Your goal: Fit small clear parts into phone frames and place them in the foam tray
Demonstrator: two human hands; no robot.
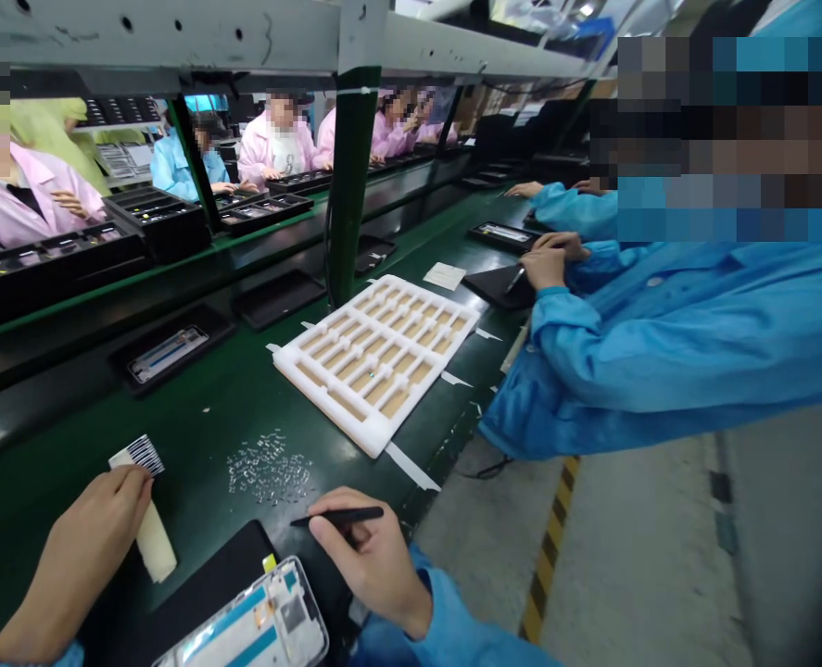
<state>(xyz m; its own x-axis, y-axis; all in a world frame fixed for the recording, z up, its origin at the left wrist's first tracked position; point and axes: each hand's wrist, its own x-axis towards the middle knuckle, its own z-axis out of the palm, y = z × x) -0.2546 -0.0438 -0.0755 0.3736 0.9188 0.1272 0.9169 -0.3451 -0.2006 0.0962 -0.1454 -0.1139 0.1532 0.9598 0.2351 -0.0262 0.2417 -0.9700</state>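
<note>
My left hand [87,537] is closed round a white strip of barcode labels [145,505], whose striped end sticks up past my fingers. My right hand [373,556] pinches a black pair of tweezers [337,516], tip pointing left toward a heap of small clear parts [268,466] on the green belt. Just below both hands a white phone frame [258,625] with blue strips lies on a black tray [202,588].
A white foam tray [375,357] with several tan-filled slots lies beyond the parts. A co-worker in a blue coat [661,343] works at the right. Black trays [174,347] line the belt, a green post [351,185] stands behind, and people in pink sit opposite.
</note>
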